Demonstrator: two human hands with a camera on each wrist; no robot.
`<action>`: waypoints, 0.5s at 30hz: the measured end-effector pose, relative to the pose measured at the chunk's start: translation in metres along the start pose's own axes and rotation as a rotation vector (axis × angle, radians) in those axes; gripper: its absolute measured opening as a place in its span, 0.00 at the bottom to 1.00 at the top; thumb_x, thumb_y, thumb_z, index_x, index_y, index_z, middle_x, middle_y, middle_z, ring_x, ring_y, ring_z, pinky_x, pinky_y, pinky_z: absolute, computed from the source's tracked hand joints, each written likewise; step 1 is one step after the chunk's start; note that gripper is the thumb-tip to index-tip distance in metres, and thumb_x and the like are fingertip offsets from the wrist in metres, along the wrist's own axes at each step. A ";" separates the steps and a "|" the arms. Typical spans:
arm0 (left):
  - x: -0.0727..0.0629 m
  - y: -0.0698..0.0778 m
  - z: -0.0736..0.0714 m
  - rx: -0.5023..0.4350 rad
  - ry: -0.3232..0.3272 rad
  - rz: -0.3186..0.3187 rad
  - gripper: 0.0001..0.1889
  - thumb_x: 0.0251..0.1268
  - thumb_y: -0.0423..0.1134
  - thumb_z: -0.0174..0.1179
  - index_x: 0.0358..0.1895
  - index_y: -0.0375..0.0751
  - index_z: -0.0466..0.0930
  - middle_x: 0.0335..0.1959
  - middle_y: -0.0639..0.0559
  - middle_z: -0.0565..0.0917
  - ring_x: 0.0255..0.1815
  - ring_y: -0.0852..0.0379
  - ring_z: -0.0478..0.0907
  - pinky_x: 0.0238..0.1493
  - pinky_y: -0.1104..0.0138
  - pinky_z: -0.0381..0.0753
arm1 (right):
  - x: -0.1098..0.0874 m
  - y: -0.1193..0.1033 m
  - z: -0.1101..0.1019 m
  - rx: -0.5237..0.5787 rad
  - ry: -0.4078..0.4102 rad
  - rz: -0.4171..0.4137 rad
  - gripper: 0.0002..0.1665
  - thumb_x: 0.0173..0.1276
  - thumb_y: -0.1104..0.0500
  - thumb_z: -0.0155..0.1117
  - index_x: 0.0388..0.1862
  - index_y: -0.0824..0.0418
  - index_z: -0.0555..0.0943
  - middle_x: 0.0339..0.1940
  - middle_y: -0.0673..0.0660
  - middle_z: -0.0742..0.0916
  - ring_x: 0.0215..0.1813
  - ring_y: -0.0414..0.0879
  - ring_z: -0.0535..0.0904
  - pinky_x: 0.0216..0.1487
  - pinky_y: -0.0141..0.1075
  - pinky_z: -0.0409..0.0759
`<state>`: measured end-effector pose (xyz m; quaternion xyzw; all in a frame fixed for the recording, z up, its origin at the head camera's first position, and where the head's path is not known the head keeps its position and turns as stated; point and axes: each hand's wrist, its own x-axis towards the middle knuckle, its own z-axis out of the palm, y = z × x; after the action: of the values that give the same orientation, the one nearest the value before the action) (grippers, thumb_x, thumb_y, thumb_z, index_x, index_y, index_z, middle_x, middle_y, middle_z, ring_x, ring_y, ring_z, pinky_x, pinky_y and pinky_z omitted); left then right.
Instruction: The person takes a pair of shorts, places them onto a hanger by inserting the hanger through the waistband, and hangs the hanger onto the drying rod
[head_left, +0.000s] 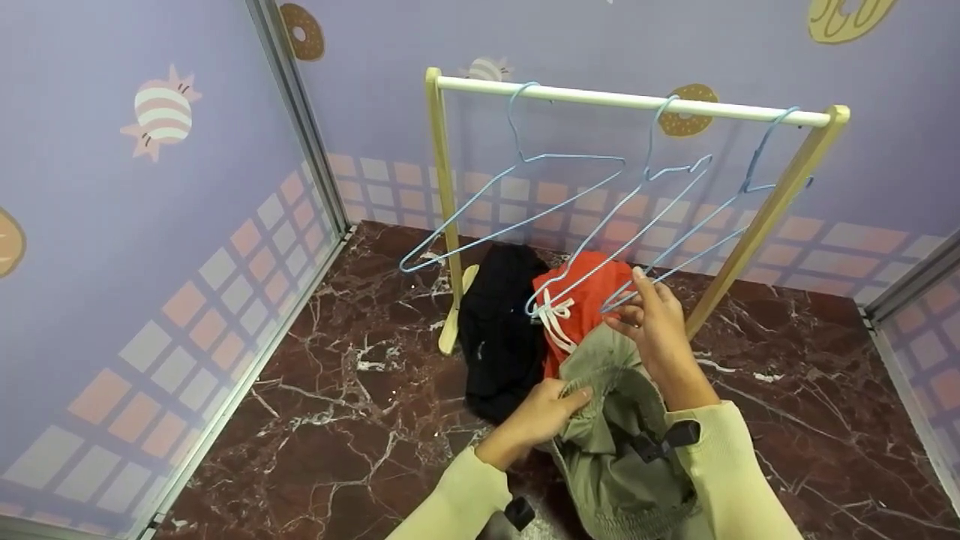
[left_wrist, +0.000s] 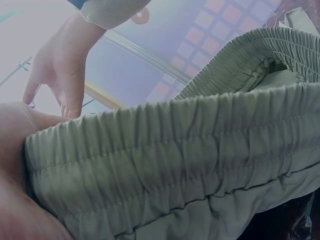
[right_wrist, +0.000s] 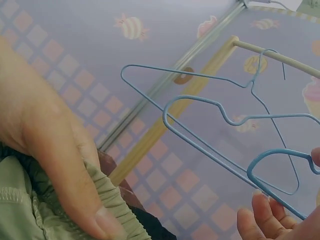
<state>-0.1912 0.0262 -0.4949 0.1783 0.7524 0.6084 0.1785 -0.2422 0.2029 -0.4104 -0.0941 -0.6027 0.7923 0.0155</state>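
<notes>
Olive green elastic-waisted pants (head_left: 622, 480) hang bunched in front of me, the waist opening gaping upward. My left hand (head_left: 544, 412) pinches the gathered waistband (left_wrist: 165, 155) at its left edge, thumb on top. My right hand (head_left: 661, 326) is up at the low left end of the rightmost blue wire hanger (head_left: 694, 229). Seen from the right wrist, the thumb meets the upper wire of this hanger (right_wrist: 277, 152) and the curled fingers (right_wrist: 262, 217) lie against the lower wire. The hanger's hook sits on the rail, its body tilted toward me.
A wooden rack with a white rail (head_left: 600, 97) stands against the patterned wall. Two more blue hangers, a left one (head_left: 517, 214) and a middle one (head_left: 622, 232), hang from it. Beneath lie a black garment (head_left: 502, 322) and a red garment (head_left: 600, 281) with white drawstrings on the marbled floor (head_left: 337, 420).
</notes>
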 end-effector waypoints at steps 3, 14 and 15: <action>0.000 0.000 0.001 -0.010 0.011 -0.011 0.19 0.72 0.43 0.53 0.27 0.33 0.81 0.17 0.60 0.71 0.20 0.66 0.68 0.28 0.73 0.69 | 0.000 -0.001 0.001 -0.003 0.010 0.005 0.20 0.73 0.40 0.51 0.46 0.56 0.65 0.29 0.50 0.77 0.28 0.40 0.79 0.40 0.36 0.83; -0.001 0.000 0.001 -0.017 0.011 -0.009 0.20 0.72 0.44 0.53 0.26 0.31 0.80 0.16 0.60 0.71 0.19 0.66 0.68 0.28 0.73 0.69 | -0.004 -0.004 0.001 0.012 0.025 -0.004 0.19 0.74 0.42 0.49 0.48 0.55 0.63 0.23 0.48 0.77 0.24 0.40 0.77 0.41 0.39 0.83; -0.002 0.000 0.001 -0.024 0.012 -0.007 0.20 0.72 0.44 0.53 0.27 0.31 0.81 0.17 0.60 0.73 0.20 0.66 0.69 0.28 0.74 0.70 | -0.004 -0.004 0.001 0.020 0.024 -0.004 0.18 0.75 0.43 0.49 0.48 0.55 0.62 0.22 0.48 0.77 0.23 0.40 0.77 0.40 0.39 0.83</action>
<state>-0.1894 0.0263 -0.4947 0.1698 0.7468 0.6178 0.1781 -0.2383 0.2029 -0.4059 -0.1023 -0.5945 0.7971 0.0255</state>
